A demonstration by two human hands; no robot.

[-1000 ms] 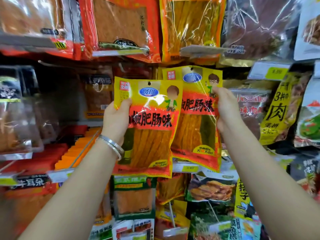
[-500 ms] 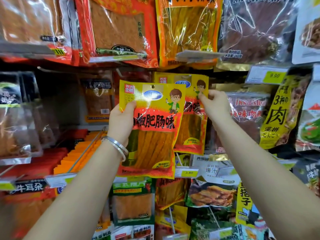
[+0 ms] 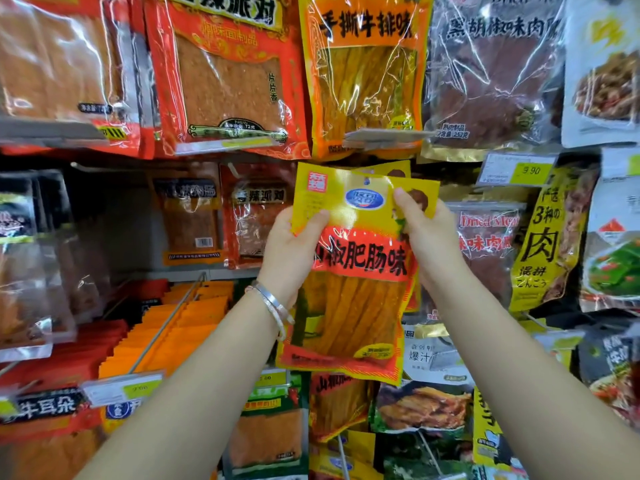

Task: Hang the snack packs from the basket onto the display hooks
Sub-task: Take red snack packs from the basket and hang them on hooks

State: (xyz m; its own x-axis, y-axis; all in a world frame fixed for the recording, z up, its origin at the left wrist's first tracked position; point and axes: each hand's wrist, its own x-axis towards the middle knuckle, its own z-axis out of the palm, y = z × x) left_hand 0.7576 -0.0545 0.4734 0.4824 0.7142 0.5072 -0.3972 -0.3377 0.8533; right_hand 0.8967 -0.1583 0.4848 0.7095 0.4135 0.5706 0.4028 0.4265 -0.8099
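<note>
Two hands hold one yellow-and-red snack pack (image 3: 356,306) upright in the head view, before the wall of hanging packs and just below an orange pack (image 3: 363,81). The left hand (image 3: 294,247) pinches its left edge, thumb in front and the other fingers hidden behind. The right hand (image 3: 427,233) pinches its upper right corner likewise, and a matching pack (image 3: 391,169) peeks out just behind.

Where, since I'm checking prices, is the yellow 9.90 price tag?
Head view, upper right: the yellow 9.90 price tag sits below the dark clear meat pack.
</note>
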